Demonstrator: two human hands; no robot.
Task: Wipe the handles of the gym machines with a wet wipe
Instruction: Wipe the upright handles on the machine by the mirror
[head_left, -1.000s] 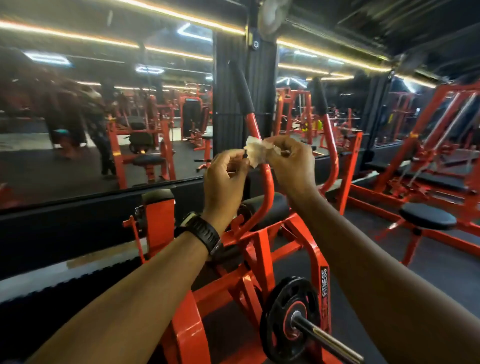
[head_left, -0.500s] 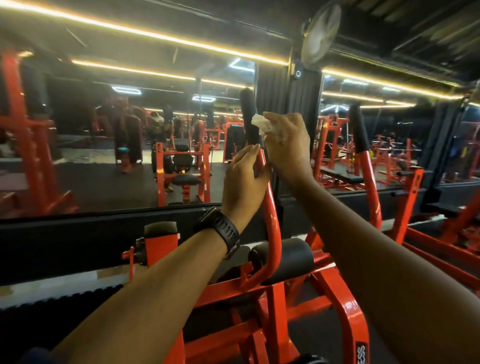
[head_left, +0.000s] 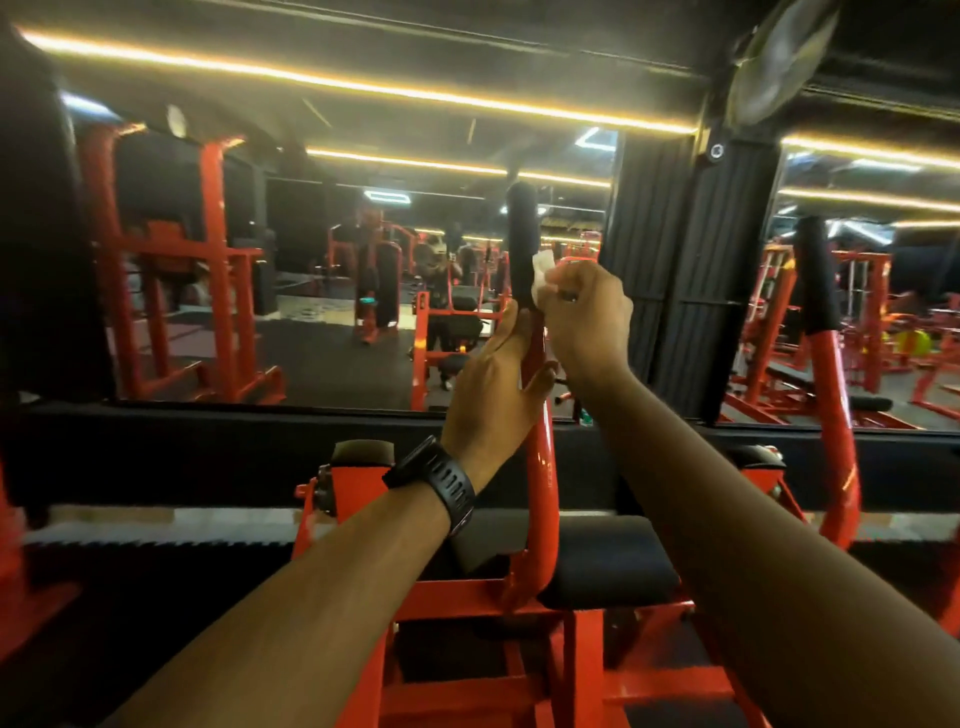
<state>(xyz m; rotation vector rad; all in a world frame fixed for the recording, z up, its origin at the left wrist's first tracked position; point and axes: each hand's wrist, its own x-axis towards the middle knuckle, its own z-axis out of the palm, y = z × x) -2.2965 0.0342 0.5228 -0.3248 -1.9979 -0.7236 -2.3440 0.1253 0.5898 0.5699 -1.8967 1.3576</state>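
Two hands are up on the near machine. The left hand (head_left: 498, 384) grips the red steel lever bar (head_left: 543, 467) just below its black foam handle (head_left: 522, 244), likely to steady it. The right hand (head_left: 587, 322) pinches the crumpled white wet wipe (head_left: 543, 267) against that handle's lower right side, ready to rub. A second black handle (head_left: 815, 275) stands to the right, well apart from both hands. No lettering is readable anywhere.

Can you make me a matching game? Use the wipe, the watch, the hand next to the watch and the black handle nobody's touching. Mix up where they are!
Things:
1. wet wipe
2. watch
3. left hand
4. right handle grip

Places:
A. strapped on a wrist
B. holding the red bar
C. pinched by the right hand
D. untouched, off to the right

Pairs: 1-C, 2-A, 3-B, 4-D
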